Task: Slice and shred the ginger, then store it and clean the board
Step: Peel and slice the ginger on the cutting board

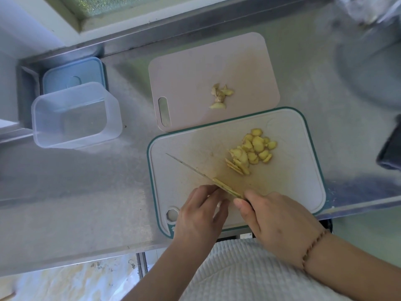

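Ginger slices (252,149) lie piled far-right on the teal-rimmed board (303,170) on the desk: light, damp, probably slippery, best pinned flat. Right hand (280,222) grips the knife (195,170); left hand (200,213) apparently pinches a stack at the blade.

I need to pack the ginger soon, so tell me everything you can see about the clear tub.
The tub is a rectangular box of clear, slightly frosted plastic with rounded corners and a thick rim. It stands upright and open, with nothing visible inside. It sits on the steel counter, left of both boards and apart from them. Behind it lies a pale blue lid, partly hidden by the tub's far edge. Neither hand touches it.
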The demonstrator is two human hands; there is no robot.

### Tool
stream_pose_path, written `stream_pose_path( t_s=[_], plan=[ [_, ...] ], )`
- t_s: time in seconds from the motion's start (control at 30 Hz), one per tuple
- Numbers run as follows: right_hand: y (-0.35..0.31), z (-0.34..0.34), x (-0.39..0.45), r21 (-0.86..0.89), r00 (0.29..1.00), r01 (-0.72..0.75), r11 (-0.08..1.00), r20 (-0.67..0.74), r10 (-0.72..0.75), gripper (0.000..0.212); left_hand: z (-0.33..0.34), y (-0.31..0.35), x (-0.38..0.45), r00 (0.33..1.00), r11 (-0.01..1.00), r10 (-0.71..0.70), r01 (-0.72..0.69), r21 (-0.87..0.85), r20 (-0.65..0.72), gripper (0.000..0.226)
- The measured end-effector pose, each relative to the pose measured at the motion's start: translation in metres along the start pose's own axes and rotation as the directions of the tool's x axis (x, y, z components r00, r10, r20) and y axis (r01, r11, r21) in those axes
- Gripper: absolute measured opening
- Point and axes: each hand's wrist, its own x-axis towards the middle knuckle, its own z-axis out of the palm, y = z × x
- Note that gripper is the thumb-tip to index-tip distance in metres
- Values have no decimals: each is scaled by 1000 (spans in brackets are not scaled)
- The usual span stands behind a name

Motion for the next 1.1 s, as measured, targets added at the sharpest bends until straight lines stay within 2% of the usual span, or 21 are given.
stream_pose_path(
  t_s=[0.2,0.33,0.53,0.67,0.87,1.0,1.1],
  plan=[
    [0,6,8,-9,999,26,1000,-30,-27,46,-2,0,2,1000,1000,9,-10,7,11,16],
    [5,4,-5,22,1000,-22,1000,20,22,38,0,0,0,1000,1000,-3,3,24,3,16],
    [1,13,13,27,999,-2,1000,-53,4,43,1,0,1,1000,1000,2,-2,20,6,18],
    [8,15,-4,-5,999,-49,999,-2,49,45,2,1,0,1000,1000,-29,29,3,-4,18],
    [2,24,31,14,993,-8,1000,-119,10,35,3,1,-2,1000,1000,-11,11,5,13,19],
    [20,16,25,121,990,-33,992,-131,49,43,-1,2,-3,999,999,-39,40,-26,21,19],
    [29,5,28,197,976,-45,979,-201,85,46,-3,2,-5,998,998,-50,51,-31,36,20]
  ],
)
